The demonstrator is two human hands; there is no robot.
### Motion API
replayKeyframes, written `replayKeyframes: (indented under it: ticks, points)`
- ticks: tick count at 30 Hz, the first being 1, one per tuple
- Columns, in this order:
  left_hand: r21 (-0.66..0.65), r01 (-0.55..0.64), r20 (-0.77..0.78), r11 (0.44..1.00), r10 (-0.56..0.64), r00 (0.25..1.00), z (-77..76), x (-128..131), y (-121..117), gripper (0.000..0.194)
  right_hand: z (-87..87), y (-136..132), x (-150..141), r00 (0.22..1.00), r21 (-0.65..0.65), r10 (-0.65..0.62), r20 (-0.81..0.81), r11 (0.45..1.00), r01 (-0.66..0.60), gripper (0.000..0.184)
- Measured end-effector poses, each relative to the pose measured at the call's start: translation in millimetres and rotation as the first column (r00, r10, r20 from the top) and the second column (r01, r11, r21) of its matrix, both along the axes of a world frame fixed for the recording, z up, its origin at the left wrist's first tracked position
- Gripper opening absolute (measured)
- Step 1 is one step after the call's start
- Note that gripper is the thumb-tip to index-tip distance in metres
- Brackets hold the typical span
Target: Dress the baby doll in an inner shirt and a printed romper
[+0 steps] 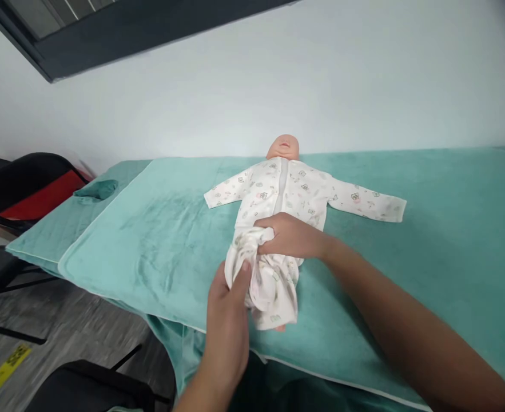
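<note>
A baby doll (pixel 283 147) lies on its back, its head by the wall. It wears a white printed jacket (pixel 258 191) with both sleeves spread sideways. Below the jacket, white printed baby pants (pixel 277 306) are bunched around the doll's lower body, and a small bit of a foot shows at the hem. My left hand (pixel 230 309) grips the gathered pants fabric, thumb on top. My right hand (pixel 293 236) is closed on the upper part of the same bunched cloth; some of its fingertips are hidden in the folds.
A green velvety cover (pixel 166 229) spreads over the bed, with a face hole (pixel 100 190) at its left end. Black chairs (pixel 29 177) stand at the left, and a black seat (pixel 91 389) is near the bed's front edge. A white wall (pixel 385 74) runs behind.
</note>
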State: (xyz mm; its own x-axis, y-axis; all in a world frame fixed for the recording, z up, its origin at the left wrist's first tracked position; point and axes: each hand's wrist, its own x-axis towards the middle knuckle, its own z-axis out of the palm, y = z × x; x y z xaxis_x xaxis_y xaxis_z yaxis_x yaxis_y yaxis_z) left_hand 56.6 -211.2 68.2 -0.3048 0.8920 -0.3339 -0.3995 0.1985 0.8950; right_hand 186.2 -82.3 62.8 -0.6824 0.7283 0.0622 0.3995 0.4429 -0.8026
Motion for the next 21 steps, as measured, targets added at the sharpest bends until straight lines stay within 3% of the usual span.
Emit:
replayKeyframes:
  ticks: [5,12,17,21]
  points:
    - [-0.064,-0.225,0.05,0.972,0.229,0.972,-14.1,16,-44,0.048,1.8,-8,-6,0.961,0.201,0.007,0.276,0.977,-0.065,0.007]
    - [-0.139,-0.352,0.024,0.926,0.358,0.933,-55.6,0,-75,0.05,-0.2,-12,-2,0.931,0.242,0.11,0.348,0.949,-0.203,0.008]
    - [-0.208,-0.366,0.003,0.907,0.374,0.927,-80.5,-22,-81,0.051,-2.6,-15,-4,0.921,0.224,0.127,0.368,0.949,-0.22,0.006]
    - [-0.187,-0.314,-0.018,0.931,0.316,0.948,-80.6,-32,-69,0.053,-9.7,-15,-7,0.924,0.288,0.103,0.368,0.932,-0.219,0.01]
